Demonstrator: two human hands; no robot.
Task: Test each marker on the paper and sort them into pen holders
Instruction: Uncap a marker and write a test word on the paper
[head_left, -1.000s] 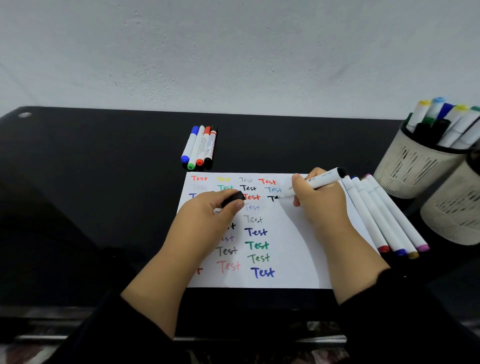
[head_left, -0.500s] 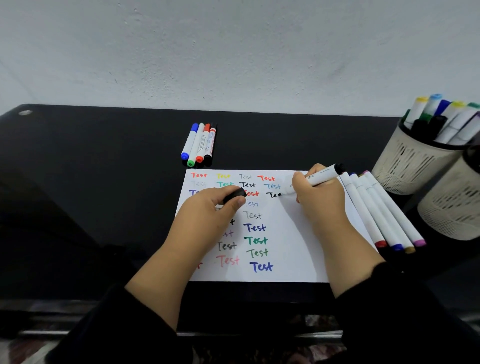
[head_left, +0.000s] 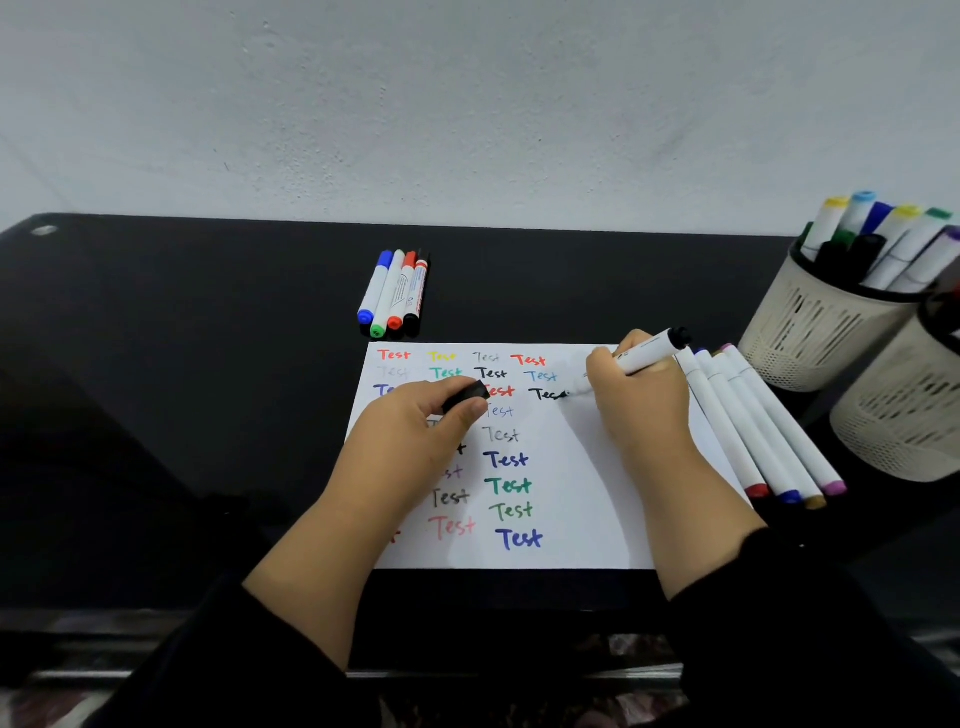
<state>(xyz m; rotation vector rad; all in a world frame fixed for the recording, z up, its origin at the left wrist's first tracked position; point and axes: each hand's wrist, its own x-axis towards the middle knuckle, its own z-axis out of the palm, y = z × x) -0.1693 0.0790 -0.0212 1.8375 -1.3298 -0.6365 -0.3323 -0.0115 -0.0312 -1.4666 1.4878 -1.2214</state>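
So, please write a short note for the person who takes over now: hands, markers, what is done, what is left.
Right hand holds the black marker, tip on the paper, mid-word in "Test".
Left hand rests on the paper and grips the black cap.
Done: many colour words written; several markers stand in the far pen holder.
Left: finish this word, cap and sort the marker, then the four white markers at the paper's right edge and the four small markers above the paper, which may be untested. The near pen holder is partly out of view.
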